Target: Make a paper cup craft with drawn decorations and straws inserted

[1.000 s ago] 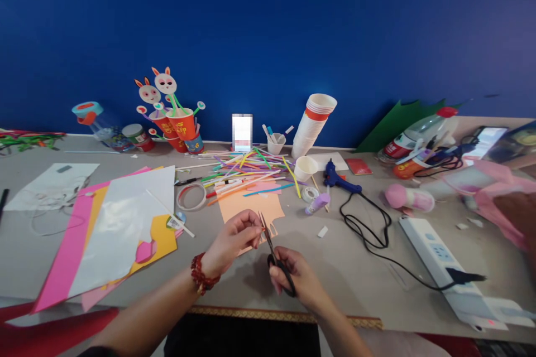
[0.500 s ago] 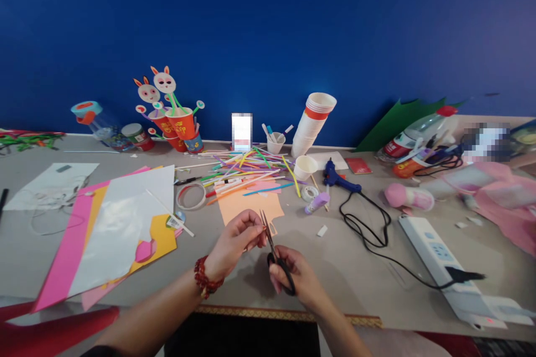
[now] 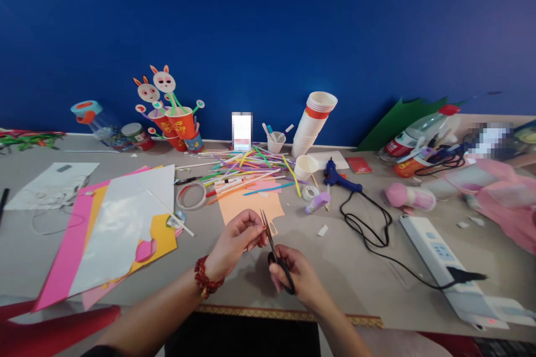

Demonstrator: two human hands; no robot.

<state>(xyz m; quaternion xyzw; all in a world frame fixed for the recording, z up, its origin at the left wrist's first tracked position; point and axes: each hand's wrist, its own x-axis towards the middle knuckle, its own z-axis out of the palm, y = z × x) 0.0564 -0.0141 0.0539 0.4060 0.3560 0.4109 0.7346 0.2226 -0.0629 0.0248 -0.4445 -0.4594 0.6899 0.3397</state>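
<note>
Black-handled scissors are in my right hand, its fingers through and around the handles. Their blades point up and away, parted by a narrow gap. My left hand, with a red bead bracelet at the wrist, is pinched closed just left of the blades. Something tiny is at its fingertips, too small and covered to name. Beyond both hands lies a sheet of orange paper with pieces cut out of its edge.
Coloured pipe cleaners lie heaped behind the orange paper. Paper sheets are stacked on the left. A blue glue gun, its cord and a power strip are on the right. Stacked paper cups lean near the wall.
Almost nothing differs. Both hands and the scissors keep nearly the same place and pose; the view has shifted very slightly.
</note>
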